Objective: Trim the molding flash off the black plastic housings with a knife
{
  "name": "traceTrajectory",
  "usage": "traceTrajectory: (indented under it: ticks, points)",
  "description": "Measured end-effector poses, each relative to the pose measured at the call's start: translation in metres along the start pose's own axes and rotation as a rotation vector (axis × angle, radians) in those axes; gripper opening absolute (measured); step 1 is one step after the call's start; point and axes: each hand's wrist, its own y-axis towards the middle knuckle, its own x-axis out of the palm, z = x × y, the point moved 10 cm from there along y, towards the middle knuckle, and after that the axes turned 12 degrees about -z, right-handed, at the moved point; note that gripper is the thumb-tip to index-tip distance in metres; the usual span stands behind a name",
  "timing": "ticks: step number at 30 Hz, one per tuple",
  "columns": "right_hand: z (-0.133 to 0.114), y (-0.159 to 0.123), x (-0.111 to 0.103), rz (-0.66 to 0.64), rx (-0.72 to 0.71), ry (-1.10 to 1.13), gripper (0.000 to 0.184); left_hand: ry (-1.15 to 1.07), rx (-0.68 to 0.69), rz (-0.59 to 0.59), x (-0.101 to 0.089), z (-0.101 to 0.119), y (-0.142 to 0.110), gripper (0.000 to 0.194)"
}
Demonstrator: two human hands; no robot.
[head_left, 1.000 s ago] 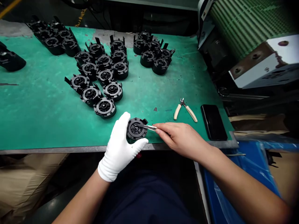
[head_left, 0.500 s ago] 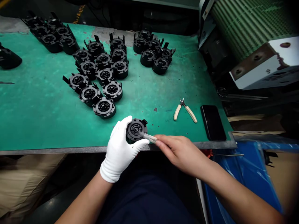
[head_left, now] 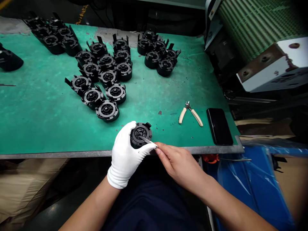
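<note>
White glove fabric covers the left hand (head_left: 127,157), which grips a black part (head_left: 141,134) by its side at the table's (head_left: 60,153) near edge. The right hand (head_left: 176,158), bare, pinches a blade (head_left: 145,140), its tip at the part's face. Cutters (head_left: 190,113) lie near a phone (head_left: 219,126).

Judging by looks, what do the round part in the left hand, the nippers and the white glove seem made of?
Round part: probably plastic, black with slight sheen; fine ribs and tabs suggest moulding.
Nippers: metal head, glinting silver; smooth cream grips, plastic or rubber, unclear which.
White glove: soft matte fabric, likely knitted, given its wrinkled cuff.
</note>
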Motion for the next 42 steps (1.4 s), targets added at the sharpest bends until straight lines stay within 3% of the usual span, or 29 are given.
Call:
traceTrajectory:
  ticks: [5,9,19,31,37,42]
  points:
    - [0.003,0.002,-0.013,-0.052,-0.021,0.119,0.033,-0.016,0.007,-0.01,0.001,0.0,0.0,0.084]
    - [0.014,0.009,-0.031,0.013,-0.011,-0.001,0.037,0.004,0.069,-0.001,-0.001,0.009,0.002,0.078]
    - [0.014,0.019,-0.038,0.073,0.016,-0.375,0.039,0.07,0.078,-0.02,-0.001,0.013,0.004,0.072]
    - [0.022,0.034,-0.043,0.092,0.089,-0.353,0.036,0.056,0.075,0.032,0.003,0.01,0.003,0.072]
    - [0.02,0.011,-0.04,0.027,-0.008,-0.229,0.036,0.015,0.055,0.05,0.004,0.009,0.006,0.07]
    - [0.022,0.001,-0.033,-0.001,0.039,-0.321,0.035,0.023,0.035,0.087,0.001,0.007,0.006,0.07]
